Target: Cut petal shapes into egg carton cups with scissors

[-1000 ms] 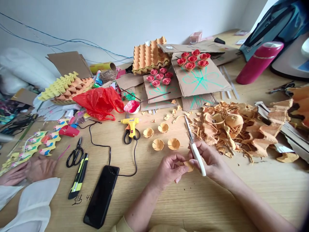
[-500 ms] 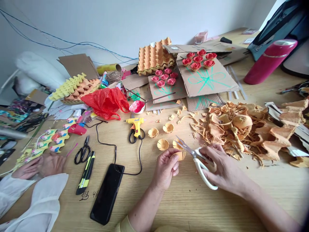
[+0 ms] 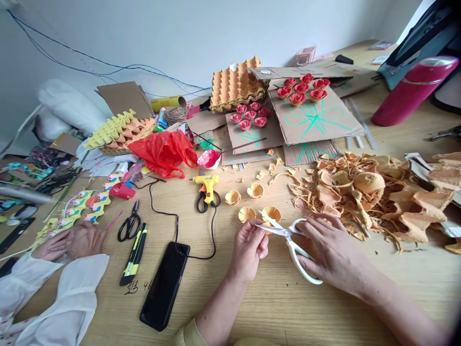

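Note:
My left hand is closed in a pinch on a small piece of orange egg carton, now mostly hidden by the fingers and blades. White-handled scissors are in my right hand, fingers through the loops. Their blades are parted and point left, reaching my left fingertips. Just beyond lie cut carton cups shaped like petals: one cup behind the blades, another cup to its left, and a nested cup farther back beside a second nested cup.
Carton scraps pile up on the right. A yellow glue gun, phone, utility knife and black scissors lie left. Red paper-pulp flowers stand on cardboard. Another person's hands rest at far left.
The scissors have swung lower and closer to my left fingertips, and the carton piece that showed there is now mostly covered. The whole view has shifted slightly.

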`<state>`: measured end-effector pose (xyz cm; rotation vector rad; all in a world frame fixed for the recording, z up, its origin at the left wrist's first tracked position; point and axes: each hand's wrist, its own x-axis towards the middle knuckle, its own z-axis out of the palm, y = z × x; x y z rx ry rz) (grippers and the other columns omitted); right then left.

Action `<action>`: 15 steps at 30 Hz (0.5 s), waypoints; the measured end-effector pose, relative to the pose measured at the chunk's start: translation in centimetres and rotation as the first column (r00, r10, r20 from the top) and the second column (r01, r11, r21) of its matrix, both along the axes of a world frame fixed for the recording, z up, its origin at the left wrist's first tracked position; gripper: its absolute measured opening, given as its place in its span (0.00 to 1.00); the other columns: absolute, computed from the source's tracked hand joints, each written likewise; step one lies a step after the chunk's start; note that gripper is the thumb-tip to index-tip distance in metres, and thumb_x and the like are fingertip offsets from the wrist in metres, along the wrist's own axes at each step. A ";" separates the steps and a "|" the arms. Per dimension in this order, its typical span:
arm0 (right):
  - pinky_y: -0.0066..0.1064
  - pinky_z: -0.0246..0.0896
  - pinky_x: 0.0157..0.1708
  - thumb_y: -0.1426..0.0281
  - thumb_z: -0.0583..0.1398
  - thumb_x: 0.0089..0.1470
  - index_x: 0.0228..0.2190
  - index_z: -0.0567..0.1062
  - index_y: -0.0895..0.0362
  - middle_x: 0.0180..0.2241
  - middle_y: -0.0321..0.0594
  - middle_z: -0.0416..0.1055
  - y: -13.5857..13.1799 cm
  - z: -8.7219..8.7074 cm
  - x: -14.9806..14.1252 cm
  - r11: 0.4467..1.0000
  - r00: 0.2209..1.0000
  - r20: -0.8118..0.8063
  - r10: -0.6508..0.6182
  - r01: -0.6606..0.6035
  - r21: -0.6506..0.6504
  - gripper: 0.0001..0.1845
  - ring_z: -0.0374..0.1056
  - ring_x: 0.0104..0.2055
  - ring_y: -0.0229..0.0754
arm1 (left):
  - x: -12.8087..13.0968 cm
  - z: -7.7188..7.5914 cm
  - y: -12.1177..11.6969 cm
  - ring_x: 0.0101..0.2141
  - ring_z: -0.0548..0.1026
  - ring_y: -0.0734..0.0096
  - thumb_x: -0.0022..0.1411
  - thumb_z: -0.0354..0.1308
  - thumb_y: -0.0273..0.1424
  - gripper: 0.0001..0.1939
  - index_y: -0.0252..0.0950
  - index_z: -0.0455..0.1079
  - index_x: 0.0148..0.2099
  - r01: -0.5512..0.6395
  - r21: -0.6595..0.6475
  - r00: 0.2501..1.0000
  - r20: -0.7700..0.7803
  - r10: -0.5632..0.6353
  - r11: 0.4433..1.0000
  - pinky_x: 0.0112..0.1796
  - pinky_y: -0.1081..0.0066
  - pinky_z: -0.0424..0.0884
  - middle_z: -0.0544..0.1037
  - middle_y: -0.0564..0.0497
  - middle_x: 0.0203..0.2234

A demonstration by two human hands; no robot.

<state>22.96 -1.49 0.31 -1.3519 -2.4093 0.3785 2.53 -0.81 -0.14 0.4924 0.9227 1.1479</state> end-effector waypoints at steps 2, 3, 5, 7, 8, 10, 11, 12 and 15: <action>0.50 0.52 0.51 0.59 0.61 0.56 0.41 0.68 0.54 0.36 0.40 0.73 0.0 0.0 0.0 1.000 1.000 -0.008 -0.006 0.006 0.012 0.15 0.70 0.40 0.50 | 0.0 0.0 0.0 0.19 0.58 0.86 0.50 0.71 0.34 0.15 0.35 0.70 0.35 -0.002 -0.004 1.000 0.000 0.002 1.000 0.16 0.83 0.49 0.65 0.58 0.23; 0.50 0.52 0.51 0.59 0.62 0.55 0.41 0.69 0.54 0.36 0.40 0.73 0.0 0.0 0.0 1.000 1.000 -0.018 -0.007 0.007 0.018 0.16 0.70 0.40 0.50 | -0.1 -0.1 0.0 0.19 0.58 0.86 0.50 0.71 0.34 0.15 0.35 0.70 0.35 -0.002 -0.008 1.000 0.007 0.002 1.000 0.16 0.83 0.49 0.65 0.58 0.23; 0.50 0.52 0.50 0.57 0.62 0.54 0.40 0.70 0.54 0.36 0.41 0.74 -0.1 0.1 0.1 1.000 0.998 -0.055 -0.012 0.013 0.025 0.16 0.70 0.39 0.50 | -0.3 -0.3 0.0 0.19 0.55 0.86 0.51 0.70 0.34 0.14 0.35 0.70 0.36 0.021 -0.022 0.999 0.036 -0.020 1.000 0.17 0.83 0.48 0.65 0.58 0.23; 0.47 0.55 0.47 0.58 0.62 0.55 0.39 0.71 0.54 0.36 0.41 0.75 -0.2 0.4 0.1 1.000 0.993 -0.121 -0.019 0.020 0.008 0.15 0.69 0.38 0.49 | -0.7 -0.6 0.1 0.19 0.52 0.87 0.51 0.69 0.35 0.15 0.35 0.70 0.37 0.054 -0.042 0.996 0.070 -0.051 0.998 0.18 0.83 0.48 0.65 0.58 0.23; 0.45 0.57 0.44 0.59 0.61 0.56 0.38 0.72 0.54 0.35 0.41 0.75 -0.4 0.5 0.1 1.000 0.986 -0.167 -0.023 0.019 -0.024 0.13 0.69 0.36 0.48 | -0.9 -0.7 0.1 0.19 0.51 0.87 0.51 0.69 0.35 0.15 0.35 0.70 0.38 0.068 -0.054 0.994 0.085 -0.064 0.996 0.18 0.83 0.48 0.65 0.57 0.24; 0.38 0.60 0.37 0.61 0.59 0.59 0.37 0.73 0.53 0.32 0.41 0.75 -0.7 0.9 -0.1 0.988 0.959 -0.280 -0.039 -0.005 -0.155 0.10 0.68 0.32 0.44 | -1.2 -0.9 0.2 0.19 0.50 0.88 0.50 0.69 0.35 0.17 0.35 0.71 0.41 0.098 -0.069 0.989 0.114 -0.090 0.993 0.18 0.83 0.48 0.65 0.57 0.27; 0.36 0.60 0.34 0.61 0.58 0.60 0.36 0.73 0.53 0.31 0.40 0.75 -0.9 1.0 -0.2 0.967 0.937 -0.345 -0.056 -0.035 -0.251 0.09 0.67 0.31 0.43 | -1.3 -0.9 0.2 0.19 0.49 0.87 0.50 0.69 0.35 0.18 0.35 0.72 0.43 0.120 -0.069 0.985 0.132 -0.110 0.990 0.19 0.83 0.48 0.64 0.57 0.27; 0.33 0.60 0.31 0.61 0.57 0.61 0.34 0.74 0.53 0.29 0.39 0.74 -1.0 1.0 -0.4 0.931 0.907 -0.413 -0.081 -0.078 -0.355 0.10 0.66 0.30 0.41 | -1.4 -0.8 0.1 0.20 0.49 0.87 0.50 0.68 0.35 0.19 0.35 0.73 0.45 0.149 -0.063 0.979 0.151 -0.138 0.987 0.19 0.82 0.48 0.63 0.58 0.27; 0.28 0.58 0.25 0.59 0.59 0.59 0.29 0.72 0.54 0.24 0.34 0.69 -1.3 0.8 -1.0 0.728 0.772 -0.596 -0.223 -0.275 -0.628 0.12 0.63 0.25 0.37 | -1.6 -0.5 0.0 0.20 0.48 0.85 0.50 0.67 0.37 0.22 0.33 0.74 0.48 0.242 -0.029 0.952 0.199 -0.231 0.970 0.19 0.81 0.47 0.58 0.59 0.23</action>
